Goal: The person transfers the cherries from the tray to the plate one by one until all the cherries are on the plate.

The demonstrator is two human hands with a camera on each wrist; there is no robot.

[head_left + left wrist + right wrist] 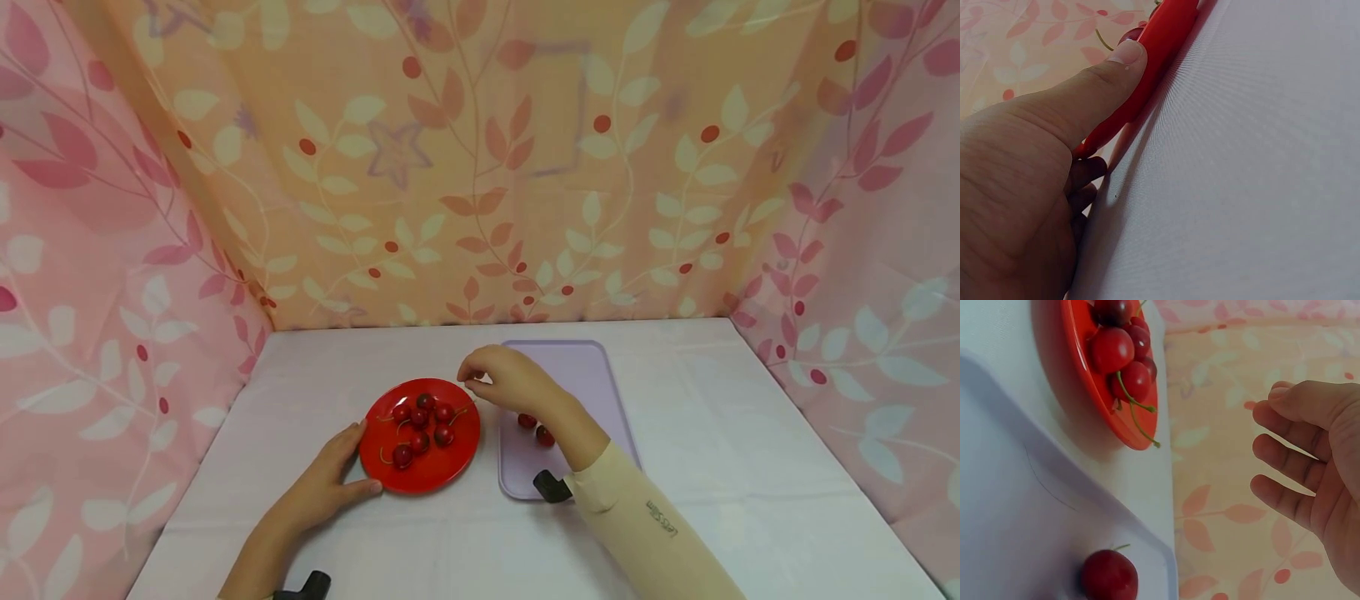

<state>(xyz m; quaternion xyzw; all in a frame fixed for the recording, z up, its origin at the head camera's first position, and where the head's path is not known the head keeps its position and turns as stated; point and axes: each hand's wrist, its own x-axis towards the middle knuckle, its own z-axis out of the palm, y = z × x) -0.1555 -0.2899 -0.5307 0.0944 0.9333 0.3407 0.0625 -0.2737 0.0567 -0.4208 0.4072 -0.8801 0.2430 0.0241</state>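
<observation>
- On the white table (712, 467), a red plate (450, 467) holds 6 cherries (424, 421), piled near its middle so none roll off.
- Left hand (327, 483) lies flat against the plate's near-left rim, thumb (1094, 87) pressed on the edge, apparently to steady it; fingers are straight, gripping nothing.
- Right hand (504, 379) hovers between the plate and the purple tray (592, 375), fingers loosely curled; whether they pinch a stem I cannot tell.
- 2 cherries (536, 428) sit on the tray beneath the right wrist, apart from the plate.

right hand (1316, 481) fingers loosely curled, empty | cherries (1124, 353) on red plate (1088, 378) | one cherry (1109, 576) on tray (1016, 537)
</observation>
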